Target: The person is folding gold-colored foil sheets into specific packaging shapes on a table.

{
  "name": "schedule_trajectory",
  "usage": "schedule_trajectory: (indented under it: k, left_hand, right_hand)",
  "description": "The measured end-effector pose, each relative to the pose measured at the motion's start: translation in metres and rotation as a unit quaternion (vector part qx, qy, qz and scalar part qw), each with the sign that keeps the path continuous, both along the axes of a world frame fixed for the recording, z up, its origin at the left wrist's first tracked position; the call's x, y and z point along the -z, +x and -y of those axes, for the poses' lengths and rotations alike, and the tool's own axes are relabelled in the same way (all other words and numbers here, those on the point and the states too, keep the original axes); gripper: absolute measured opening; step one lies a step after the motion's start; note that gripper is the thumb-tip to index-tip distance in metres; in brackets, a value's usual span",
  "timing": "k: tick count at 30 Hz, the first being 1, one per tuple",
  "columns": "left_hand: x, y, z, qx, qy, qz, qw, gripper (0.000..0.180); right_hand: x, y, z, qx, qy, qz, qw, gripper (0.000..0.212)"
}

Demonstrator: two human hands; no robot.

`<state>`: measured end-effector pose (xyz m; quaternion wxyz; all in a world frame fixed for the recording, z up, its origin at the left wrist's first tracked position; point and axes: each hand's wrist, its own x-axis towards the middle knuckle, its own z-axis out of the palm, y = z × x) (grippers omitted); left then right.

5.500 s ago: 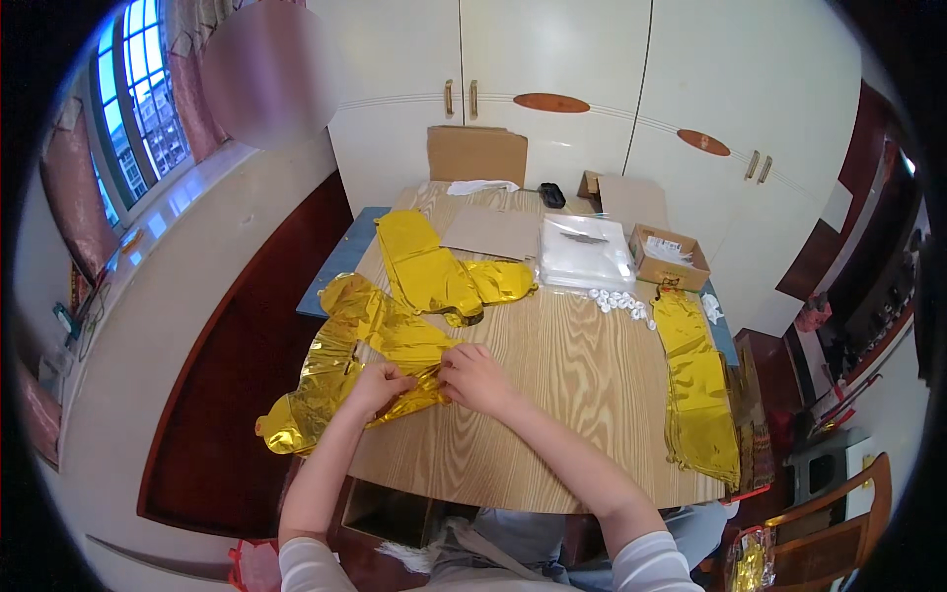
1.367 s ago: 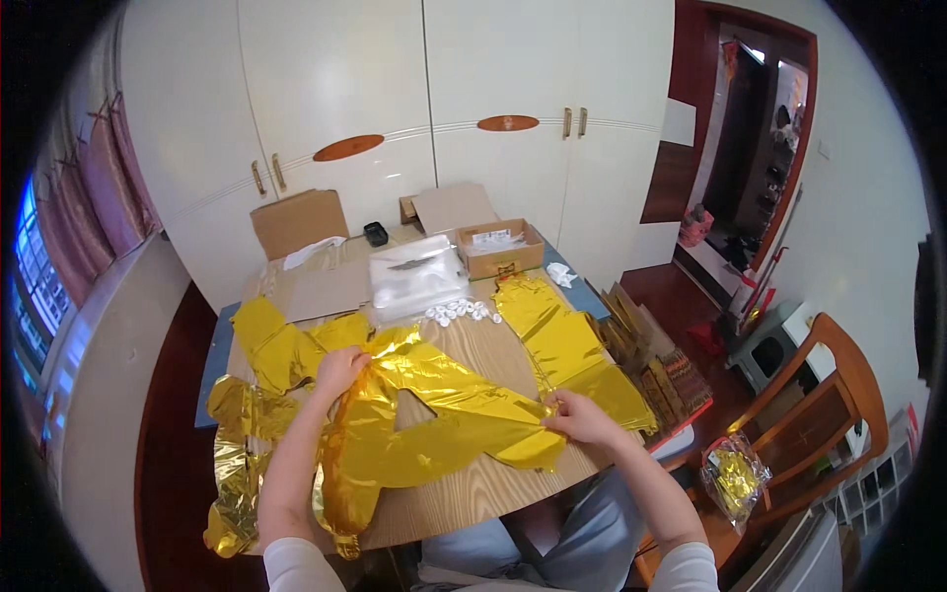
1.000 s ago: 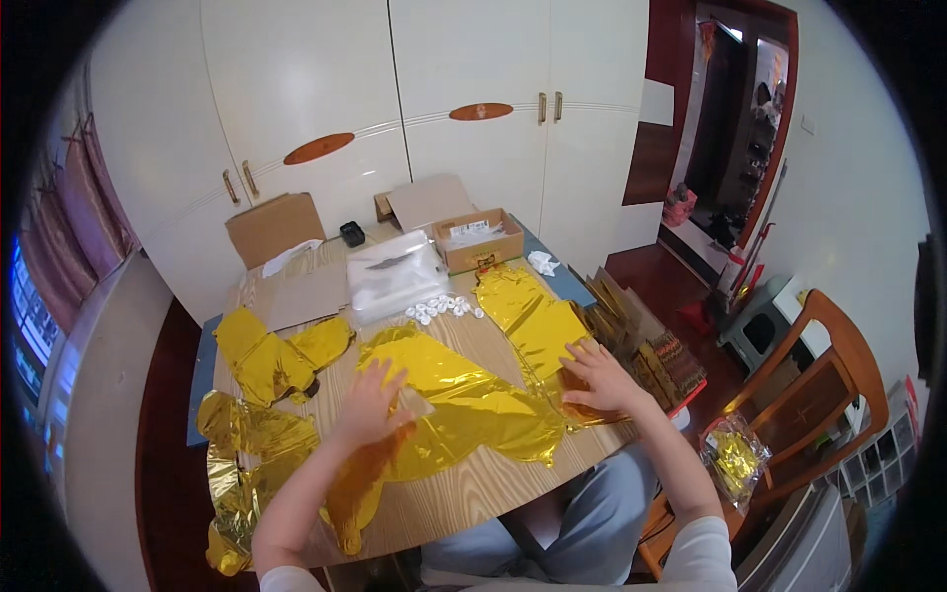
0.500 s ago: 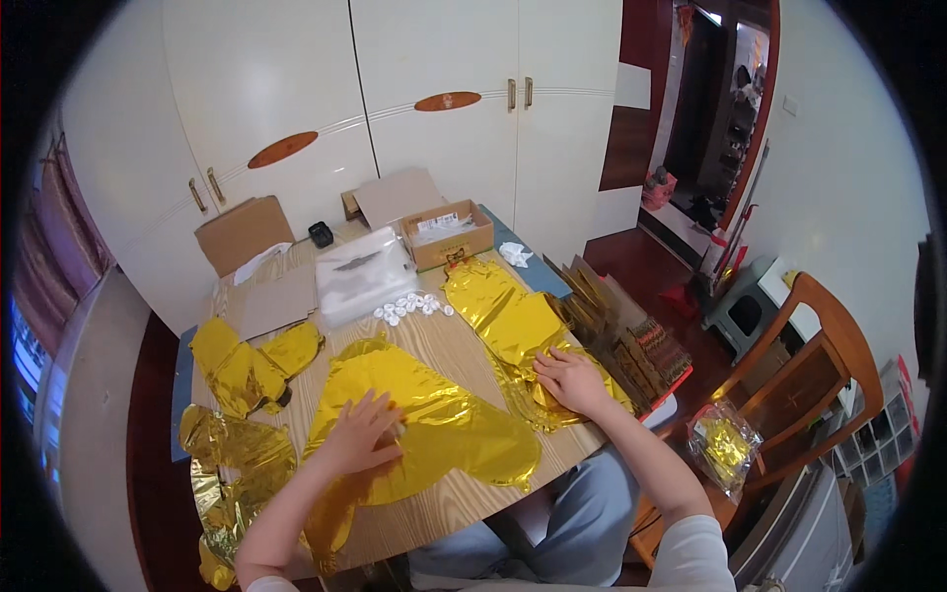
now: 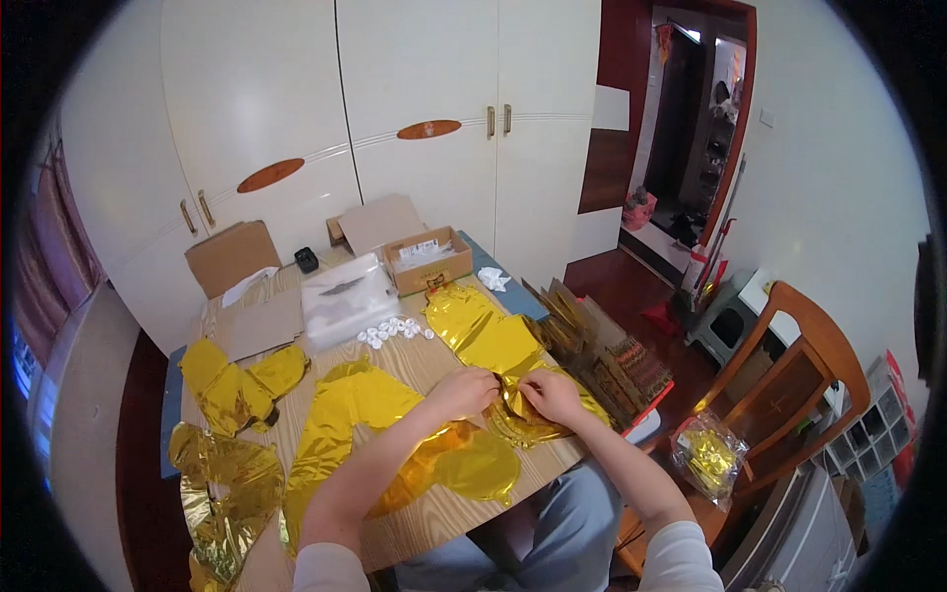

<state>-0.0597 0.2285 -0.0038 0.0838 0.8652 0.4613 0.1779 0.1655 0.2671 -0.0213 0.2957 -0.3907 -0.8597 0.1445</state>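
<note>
A flat gold foil balloon [image 5: 473, 321] lies along the right side of the table. Over its nearer part, my left hand [image 5: 464, 393] and my right hand [image 5: 552, 397] are close together, fingers closed in a pinch on the foil, with a raised fold between them. My left forearm crosses above a second flat gold foil balloon [image 5: 347, 407] in the middle, hiding part of it. Two more crumpled gold foil pieces lie at the left, a farther one [image 5: 229, 393] and a nearer one [image 5: 232, 483] by the table's left edge.
Small white round pieces [image 5: 390, 333] lie near a stack of clear plastic bags [image 5: 345, 301]. Behind stands an open cardboard box [image 5: 434, 268]. Flattened cardboard [image 5: 631, 370] is stacked right of the table. A wooden chair [image 5: 819, 345] holds a bag of gold foil [image 5: 708, 452].
My left hand has moved right, from the middle balloon to the right-hand one. My right hand, flat before, is now pinching foil there. The view has shifted slightly.
</note>
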Motion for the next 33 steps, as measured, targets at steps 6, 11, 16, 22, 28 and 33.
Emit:
schedule_trajectory:
  k: [6, 11, 16, 22, 28, 33]
  left_hand:
    - [0.004, 0.012, -0.004, -0.136, -0.152, 0.228, 0.952, 0.026]
    - [0.009, 0.025, 0.007, -0.208, -0.309, 0.333, 0.866, 0.024]
    - [0.015, 0.029, 0.007, -0.256, -0.256, 0.247, 0.899, 0.019]
    - [0.004, 0.024, 0.016, -0.225, -0.248, 0.102, 0.937, 0.026]
    - [-0.015, 0.034, 0.002, -0.154, 0.127, 0.054, 0.978, 0.034]
    - [0.000, 0.032, -0.032, -0.175, -0.082, -0.082, 0.978, 0.061]
  right_hand:
    - [-0.002, 0.005, -0.006, -0.034, -0.136, -0.062, 0.988, 0.018]
    - [0.003, 0.004, -0.005, -0.034, -0.169, -0.086, 0.981, 0.017]
    - [0.011, 0.006, -0.022, -0.027, -0.221, -0.150, 0.963, 0.017]
    - [-0.008, 0.014, -0.047, -0.038, -0.492, -0.326, 0.806, 0.016]
    - [0.000, 0.014, -0.060, -0.018, -0.461, -0.245, 0.853, 0.017]
    - [-0.009, 0.011, -0.052, -0.028, -0.459, -0.268, 0.847, 0.018]
